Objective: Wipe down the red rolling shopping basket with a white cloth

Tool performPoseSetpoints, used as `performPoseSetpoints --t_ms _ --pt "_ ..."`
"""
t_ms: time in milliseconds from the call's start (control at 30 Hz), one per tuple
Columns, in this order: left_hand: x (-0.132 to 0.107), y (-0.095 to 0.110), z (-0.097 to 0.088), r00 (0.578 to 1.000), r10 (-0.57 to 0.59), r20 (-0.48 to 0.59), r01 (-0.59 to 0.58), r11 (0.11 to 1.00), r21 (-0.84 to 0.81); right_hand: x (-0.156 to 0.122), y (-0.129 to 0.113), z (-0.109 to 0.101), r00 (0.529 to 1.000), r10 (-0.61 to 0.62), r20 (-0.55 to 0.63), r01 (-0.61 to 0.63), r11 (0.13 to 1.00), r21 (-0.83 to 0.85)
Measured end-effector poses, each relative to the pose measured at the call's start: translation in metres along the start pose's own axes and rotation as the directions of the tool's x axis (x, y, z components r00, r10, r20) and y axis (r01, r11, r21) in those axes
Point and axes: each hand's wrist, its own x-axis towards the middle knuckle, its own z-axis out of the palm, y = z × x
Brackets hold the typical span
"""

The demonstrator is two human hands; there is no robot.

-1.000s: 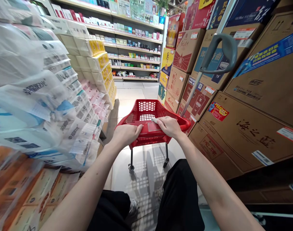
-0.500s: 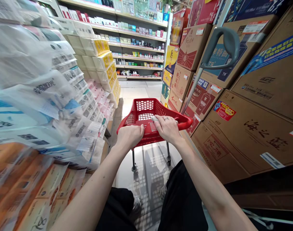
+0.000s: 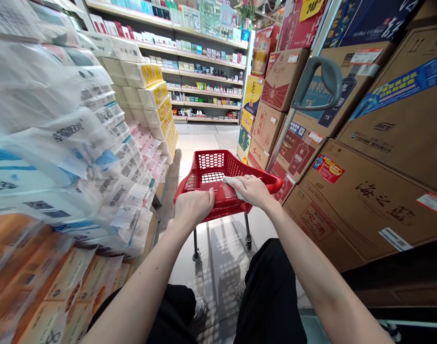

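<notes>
A red plastic shopping cart [image 3: 199, 174] with perforated basket walls stands in front of me, on thin dark legs with casters. My left hand [image 3: 194, 205] is closed round the left part of its handle [image 3: 223, 195], thumb on top. On the right part of the handle, my right hand [image 3: 252, 190] is closed over a crumpled white tissue [image 3: 234, 184] and presses it against the red plastic. The tissue sticks out on the left side of that hand; the rest is hidden under the fingers. Inside the cart, the visible part of the basket shows only its lattice.
Packs of tissue paper [image 3: 85, 143] are piled high on my left. Stacked cartons [image 3: 351, 191] line the right, with a grey loop handle [image 3: 321, 83] on a metal pole before them. Shelves [image 3: 204, 69] of small boxes stand ahead beyond the tiled floor [image 3: 197, 141].
My right hand has shifted slightly on the handle, and more of the tissue shows beside it. My left hand keeps its hold. The view has tilted a little, so the surroundings sit slightly lower.
</notes>
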Motion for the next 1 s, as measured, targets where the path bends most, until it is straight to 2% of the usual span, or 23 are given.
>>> performPoseSetpoints --t_ms 100,200,300,400,500,600,667,900,1000 --pt "0.0 -0.001 0.001 1.0 -0.022 -0.005 0.022 1.0 0.005 -0.011 -0.012 0.014 0.99 -0.068 -0.124 0.068 0.998 -0.006" --pt "0.001 -0.004 0.002 1.0 -0.013 -0.012 0.014 1.0 0.005 -0.025 -0.024 0.032 0.957 -0.1 -0.273 0.094 0.995 -0.037" --pt "0.003 -0.004 0.004 0.999 0.008 -0.039 -0.007 1.0 0.006 -0.028 -0.031 0.041 0.943 -0.104 -0.317 0.086 0.994 -0.069" --pt "0.006 -0.002 0.006 0.999 0.018 -0.047 -0.017 1.0 0.017 -0.012 -0.029 0.034 0.969 -0.081 -0.233 0.065 0.995 -0.077" --pt "0.007 0.003 0.007 0.999 0.014 -0.044 -0.013 1.0 0.022 0.012 -0.023 0.019 0.997 -0.025 -0.07 0.02 0.997 -0.078" --pt "0.004 0.008 0.007 0.999 -0.008 -0.049 0.009 1.0 0.002 0.031 -0.019 0.01 0.992 -0.003 0.128 0.012 0.998 -0.064" --pt "0.002 0.01 0.007 0.998 -0.027 -0.057 0.026 1.0 -0.018 0.041 -0.019 0.01 0.978 0.004 0.207 0.008 0.998 -0.056" --pt "-0.006 0.009 0.011 0.991 -0.052 -0.122 0.049 0.998 -0.033 0.06 -0.025 0.013 0.943 0.077 0.323 -0.07 0.997 -0.035" --pt "-0.006 0.009 0.012 0.99 -0.058 -0.131 0.056 0.998 -0.024 0.053 -0.028 0.013 0.955 0.041 0.292 -0.041 0.999 -0.007"
